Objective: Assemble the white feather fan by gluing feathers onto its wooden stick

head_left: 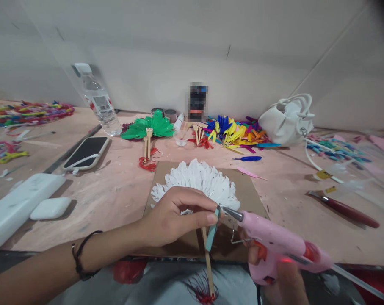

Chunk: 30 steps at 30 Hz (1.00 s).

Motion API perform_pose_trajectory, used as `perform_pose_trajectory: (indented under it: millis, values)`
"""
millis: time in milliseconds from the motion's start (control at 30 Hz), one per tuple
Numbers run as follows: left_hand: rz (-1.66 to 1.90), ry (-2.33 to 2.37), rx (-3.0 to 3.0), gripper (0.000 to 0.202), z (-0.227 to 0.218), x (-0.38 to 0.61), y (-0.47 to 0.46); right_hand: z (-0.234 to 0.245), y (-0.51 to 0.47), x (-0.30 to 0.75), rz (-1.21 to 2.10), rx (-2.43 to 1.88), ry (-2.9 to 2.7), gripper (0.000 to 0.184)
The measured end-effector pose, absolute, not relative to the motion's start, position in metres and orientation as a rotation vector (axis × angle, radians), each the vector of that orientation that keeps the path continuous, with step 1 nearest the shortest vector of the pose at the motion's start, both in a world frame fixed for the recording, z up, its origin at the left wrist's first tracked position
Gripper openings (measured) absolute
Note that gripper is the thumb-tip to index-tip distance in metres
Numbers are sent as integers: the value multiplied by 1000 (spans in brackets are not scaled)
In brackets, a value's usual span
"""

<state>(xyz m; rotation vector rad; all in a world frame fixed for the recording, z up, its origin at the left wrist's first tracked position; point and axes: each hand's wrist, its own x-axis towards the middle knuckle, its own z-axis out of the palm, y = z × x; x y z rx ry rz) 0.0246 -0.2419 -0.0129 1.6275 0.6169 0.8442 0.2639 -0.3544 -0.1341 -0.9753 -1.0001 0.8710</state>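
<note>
My left hand (175,214) pinches a small flat teal strip (212,233) near its top, between thumb and fingers. My right hand (287,277) is wrapped round a pink hot glue gun (274,233), its metal nozzle pointing left at the strip's top end; whether they touch I cannot tell. Behind and below my left hand, a white feather fan (200,176) lies on a brown cardboard sheet (255,199). The fan's wooden handle (208,267) reaches past the table edge towards me, with a dark red tassel (207,292) at its end.
A green feather fan (152,126), colourful loose feathers (236,131) and a white handbag (287,120) line the back. Left are a water bottle (101,103), a phone (86,153), a power strip (26,203) and a white case (50,208). A red-handled knife (347,209) lies right.
</note>
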Motion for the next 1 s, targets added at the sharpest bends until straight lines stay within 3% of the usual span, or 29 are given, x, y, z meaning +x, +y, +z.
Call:
perform_pose_trajectory:
  millis: [1000]
  values:
    - [856, 648, 1637, 10, -13, 23, -240, -129, -349, 265, 845, -1028, -1026, 41]
